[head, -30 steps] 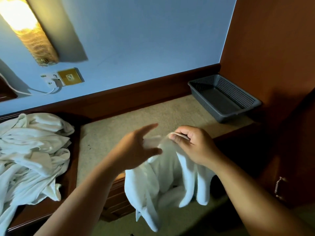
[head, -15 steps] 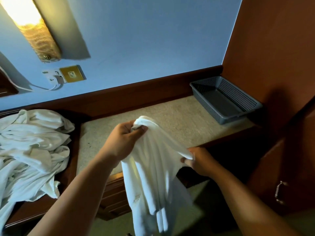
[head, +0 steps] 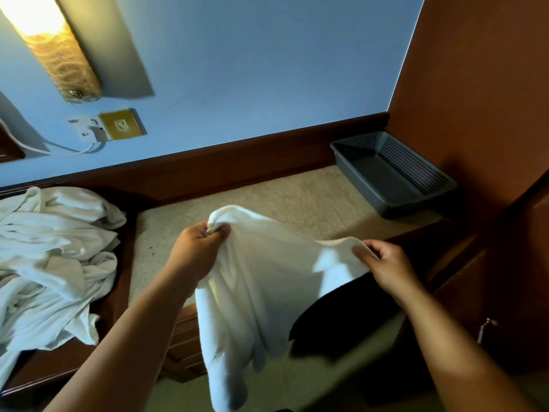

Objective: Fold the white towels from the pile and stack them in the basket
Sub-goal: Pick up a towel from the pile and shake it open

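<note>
- Beige-topped desk [head: 297, 197] runs along a blue wall.
- Left hand [head: 197, 243] pinches one top corner of a white towel [head: 258, 292] above the desk's front edge.
- Right hand [head: 383, 260] pinches the other corner.
- Towel pile [head: 53, 257] lies left of the desk.
- Grey basket [head: 392, 173] sits at the desk's far right end.

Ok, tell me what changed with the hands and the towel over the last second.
The left hand, open a second ago, took hold of a corner of the towel and now grips it. The right hand slid rightward along the top edge and pinches it there, so the towel is spread between them. The pile of towels and the basket stayed put.
</note>
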Motion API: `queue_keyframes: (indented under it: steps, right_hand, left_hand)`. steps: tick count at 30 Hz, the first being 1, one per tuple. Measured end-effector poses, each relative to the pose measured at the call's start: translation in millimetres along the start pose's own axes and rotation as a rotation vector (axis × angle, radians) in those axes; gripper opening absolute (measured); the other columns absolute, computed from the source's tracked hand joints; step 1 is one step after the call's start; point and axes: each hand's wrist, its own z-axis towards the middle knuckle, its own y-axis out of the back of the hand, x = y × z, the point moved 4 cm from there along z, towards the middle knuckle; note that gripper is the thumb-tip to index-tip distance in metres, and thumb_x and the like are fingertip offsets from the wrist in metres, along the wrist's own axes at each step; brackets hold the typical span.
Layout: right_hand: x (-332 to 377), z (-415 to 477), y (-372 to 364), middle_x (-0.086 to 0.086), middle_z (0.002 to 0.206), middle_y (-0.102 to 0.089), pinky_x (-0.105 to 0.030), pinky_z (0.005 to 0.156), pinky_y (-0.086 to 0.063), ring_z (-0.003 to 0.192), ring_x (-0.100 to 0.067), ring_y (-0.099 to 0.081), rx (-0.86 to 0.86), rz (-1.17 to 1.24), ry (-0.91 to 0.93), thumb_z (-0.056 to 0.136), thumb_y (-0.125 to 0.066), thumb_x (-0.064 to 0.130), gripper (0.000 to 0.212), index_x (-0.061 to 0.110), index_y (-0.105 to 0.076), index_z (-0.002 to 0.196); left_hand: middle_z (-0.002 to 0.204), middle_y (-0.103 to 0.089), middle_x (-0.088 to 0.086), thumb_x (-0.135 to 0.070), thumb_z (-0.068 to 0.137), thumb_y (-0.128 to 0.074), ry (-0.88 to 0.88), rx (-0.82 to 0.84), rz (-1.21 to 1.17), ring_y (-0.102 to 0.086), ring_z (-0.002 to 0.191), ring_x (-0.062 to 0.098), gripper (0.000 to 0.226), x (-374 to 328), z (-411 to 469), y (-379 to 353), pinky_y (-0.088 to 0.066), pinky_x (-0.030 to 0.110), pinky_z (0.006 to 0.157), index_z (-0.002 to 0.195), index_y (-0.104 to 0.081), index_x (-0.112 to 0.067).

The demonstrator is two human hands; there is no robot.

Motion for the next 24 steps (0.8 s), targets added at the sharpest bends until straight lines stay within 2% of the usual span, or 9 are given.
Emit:
queue_keyframes:
  steps: [2, 6, 9, 10, 12, 15, 18, 21, 24]
  right_hand:
    - [16, -4, -16, 0.003, 0.079, -0.072, -0.015, 0.064, -0.049, 0.076, -0.011, -0.064, 0.030, 0.098, 0.046, 0.093, -0.067, 0.009, 0.006, 0.012, -0.070, 0.097]
    - [55, -25, -45, 0.005, 0.074, -0.070, -0.020, 0.048, -0.044, 0.062, -0.009, -0.058, 0.207, 0.233, 0.100, 0.092, -0.068, 0.009, 0.013, 0.021, -0.070, 0.097]
    - [79, -35, -45, 0.005, 0.069, -0.064, -0.016, 0.039, -0.034, 0.053, -0.005, -0.047, 0.285, 0.328, 0.106, 0.090, -0.068, 0.012, 0.015, 0.022, -0.069, 0.102]
    - [87, -38, -44, 0.005, 0.068, -0.063, -0.015, 0.042, -0.037, 0.053, -0.004, -0.049, 0.318, 0.398, 0.107, 0.087, -0.069, 0.014, 0.014, 0.022, -0.071, 0.098]
    - [99, -43, -44, 0.004, 0.076, -0.068, -0.017, 0.059, -0.050, 0.066, -0.005, -0.060, 0.403, 0.507, 0.122, 0.078, -0.077, 0.027, 0.012, 0.024, -0.077, 0.089]
    - [109, -48, -47, 0.002, 0.092, -0.075, -0.020, 0.078, -0.053, 0.086, -0.007, -0.066, 0.478, 0.505, 0.178, 0.060, -0.091, 0.047, 0.037, 0.023, -0.080, 0.087]
    - [115, -49, -49, 0.002, 0.092, -0.076, -0.021, 0.077, -0.054, 0.086, -0.007, -0.068, 0.472, 0.519, 0.179, 0.053, -0.093, 0.053, 0.043, 0.023, -0.080, 0.082]
    - [120, -49, -48, 0.003, 0.083, -0.075, -0.025, 0.072, -0.051, 0.077, -0.008, -0.067, 0.476, 0.566, 0.162, 0.049, -0.094, 0.056, 0.045, 0.022, -0.079, 0.074]
    - [119, -52, -50, -0.001, 0.082, -0.075, -0.027, 0.076, -0.055, 0.080, -0.012, -0.069, 0.526, 0.546, 0.144, 0.050, -0.094, 0.056, 0.043, 0.022, -0.078, 0.072]
  left_hand:
    - [0.085, -0.072, 0.003, -0.032, 0.101, -0.057, -0.030, 0.058, 0.099, -0.069, 0.079, 0.020, 0.016, -5, -3, -12, -0.053, 0.031, 0.065, 0.094, -0.067, -0.023]
    - [0.088, -0.071, 0.004, -0.032, 0.101, -0.057, -0.076, 0.122, 0.256, -0.068, 0.083, 0.022, 0.012, -2, -1, -31, -0.057, 0.040, 0.079, 0.098, -0.066, -0.026]
    - [0.088, -0.072, 0.005, -0.033, 0.102, -0.056, -0.061, 0.087, 0.270, -0.068, 0.083, 0.025, 0.015, 0, 3, -32, -0.056, 0.042, 0.080, 0.100, -0.068, -0.023]
    - [0.088, -0.072, 0.007, -0.033, 0.102, -0.056, -0.058, 0.081, 0.272, -0.068, 0.083, 0.026, 0.016, 1, 3, -31, -0.056, 0.043, 0.079, 0.100, -0.068, -0.022]
    - [0.088, -0.071, 0.009, -0.033, 0.102, -0.055, -0.067, 0.105, 0.304, -0.068, 0.082, 0.029, 0.018, 2, 4, -31, -0.057, 0.045, 0.078, 0.100, -0.068, -0.021]
    - [0.088, -0.072, 0.009, -0.032, 0.101, -0.058, -0.117, 0.209, 0.373, -0.069, 0.082, 0.031, 0.015, 4, 1, -41, -0.058, 0.048, 0.076, 0.103, -0.068, -0.021]
    - [0.091, -0.070, 0.000, -0.030, 0.101, -0.058, -0.181, 0.235, 0.384, -0.070, 0.081, 0.023, 0.010, 3, -1, -48, -0.059, 0.043, 0.074, 0.106, -0.066, -0.027]
    - [0.089, -0.070, -0.003, -0.030, 0.103, -0.053, -0.315, 0.187, 0.334, -0.068, 0.073, 0.023, 0.018, -7, -4, -45, -0.058, 0.045, 0.064, 0.118, -0.063, -0.030]
    - [0.081, -0.065, -0.005, -0.027, 0.105, -0.049, -0.459, 0.155, 0.240, -0.062, 0.062, 0.011, 0.011, -21, -8, -41, -0.052, 0.029, 0.050, 0.108, -0.060, -0.024]
